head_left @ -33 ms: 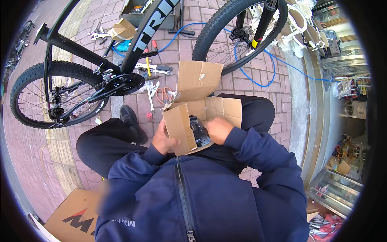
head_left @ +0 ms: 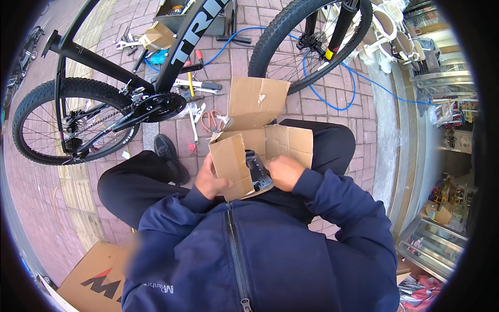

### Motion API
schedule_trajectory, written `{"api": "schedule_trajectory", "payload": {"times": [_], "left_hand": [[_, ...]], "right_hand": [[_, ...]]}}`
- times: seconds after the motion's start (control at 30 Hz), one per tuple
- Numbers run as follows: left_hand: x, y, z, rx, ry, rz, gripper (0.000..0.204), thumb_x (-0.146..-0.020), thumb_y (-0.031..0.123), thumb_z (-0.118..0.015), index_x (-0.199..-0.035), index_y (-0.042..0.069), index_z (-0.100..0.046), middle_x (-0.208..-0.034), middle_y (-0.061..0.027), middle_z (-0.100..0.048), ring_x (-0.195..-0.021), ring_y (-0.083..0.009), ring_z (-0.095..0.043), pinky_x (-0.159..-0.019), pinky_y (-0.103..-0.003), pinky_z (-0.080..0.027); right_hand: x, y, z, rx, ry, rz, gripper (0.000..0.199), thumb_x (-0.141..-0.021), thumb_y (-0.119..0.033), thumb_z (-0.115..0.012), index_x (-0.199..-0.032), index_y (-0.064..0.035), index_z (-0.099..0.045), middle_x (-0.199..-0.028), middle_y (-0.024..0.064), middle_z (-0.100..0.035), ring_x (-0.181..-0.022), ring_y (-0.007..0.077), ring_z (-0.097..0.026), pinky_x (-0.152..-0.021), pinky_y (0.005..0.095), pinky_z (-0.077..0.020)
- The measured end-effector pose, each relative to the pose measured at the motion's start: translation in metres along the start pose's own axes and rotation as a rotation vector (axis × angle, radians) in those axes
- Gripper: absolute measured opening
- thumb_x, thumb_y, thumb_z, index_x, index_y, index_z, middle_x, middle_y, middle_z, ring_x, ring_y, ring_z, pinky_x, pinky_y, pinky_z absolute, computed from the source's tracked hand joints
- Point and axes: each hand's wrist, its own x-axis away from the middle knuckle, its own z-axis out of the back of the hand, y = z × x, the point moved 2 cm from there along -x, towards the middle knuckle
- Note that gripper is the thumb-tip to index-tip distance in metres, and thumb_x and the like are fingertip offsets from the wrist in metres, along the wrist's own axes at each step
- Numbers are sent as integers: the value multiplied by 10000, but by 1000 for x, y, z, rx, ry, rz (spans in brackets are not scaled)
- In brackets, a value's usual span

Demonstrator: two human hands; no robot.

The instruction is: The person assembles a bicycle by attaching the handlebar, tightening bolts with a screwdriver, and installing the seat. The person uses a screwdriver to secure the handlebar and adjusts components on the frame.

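Observation:
An opened cardboard box (head_left: 228, 165) rests on my lap with its flaps spread. My left hand (head_left: 209, 179) grips its left side, the thumb lying across the near-left flap. Inside sits a black and silver part (head_left: 257, 169) with a ridged edge; its kind is unclear. Over the box's right side, my right hand (head_left: 285, 172) has its fingers curled in beside that part. Its fingertips are hidden, so what they pinch cannot be made out.
A black bicycle frame with its rear wheel (head_left: 73, 122) stands at the left, and a front wheel (head_left: 306, 47) ahead. Wrenches (head_left: 200, 86), orange-handled scissors (head_left: 210, 120) and a blue hose (head_left: 332, 106) lie on the brick paving. A large carton (head_left: 93, 275) is at lower left.
My right hand has shifted very slightly right and toward me. The left hand and the box are practically where they were.

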Motion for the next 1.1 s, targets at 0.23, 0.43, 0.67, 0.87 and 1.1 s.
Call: {"api": "schedule_trajectory", "payload": {"times": [0.23,0.43,0.67,0.87,1.1], "left_hand": [[2,6,-7,85,-126,68,850,-643,-78,-617,-1447,52,-371,-1323,-115,-575,-1209,-248,-588,-1038,-402,-469],[-5,1,-4,-31,-13,86,882,-638,31,-665,-1470,46,-373,-1304,-98,-589,-1227,-237,-559,-1062,-390,-431],[-8,-3,4,-32,-7,37,856,-621,3,-656,-1443,36,-419,-1275,-79,-597,-1188,-209,-571,-1042,-355,-439],[-8,-7,7,7,-50,52,851,-637,-41,-658,-1449,46,-419,-1274,-66,-595,-1174,-193,-575,-1021,-343,-455],[-1,15,0,-97,124,-43,1022,-611,-42,-678,-1541,39,-263,-1391,-85,-498,-1284,-196,-489,-1071,-340,-408]], "right_hand": [[32,-31,15,-18,-67,-85,170,-812,-89,-568,-830,14,-702,-802,226,-695,-785,407,-688,-691,483,-554],[-32,16,10,109,-200,-126,173,-813,-120,-594,-775,-18,-727,-831,222,-709,-798,409,-697,-709,471,-569],[-66,24,13,215,170,-243,212,-855,-120,-567,-795,-29,-749,-881,214,-719,-795,363,-719,-698,452,-584],[-78,33,-1,469,228,-97,188,-824,-154,-600,-760,-68,-754,-801,167,-712,-771,313,-729,-656,425,-581],[-78,-11,55,325,245,-21,159,-799,-161,-608,-797,-49,-722,-809,180,-685,-740,349,-701,-667,438,-560]]}}
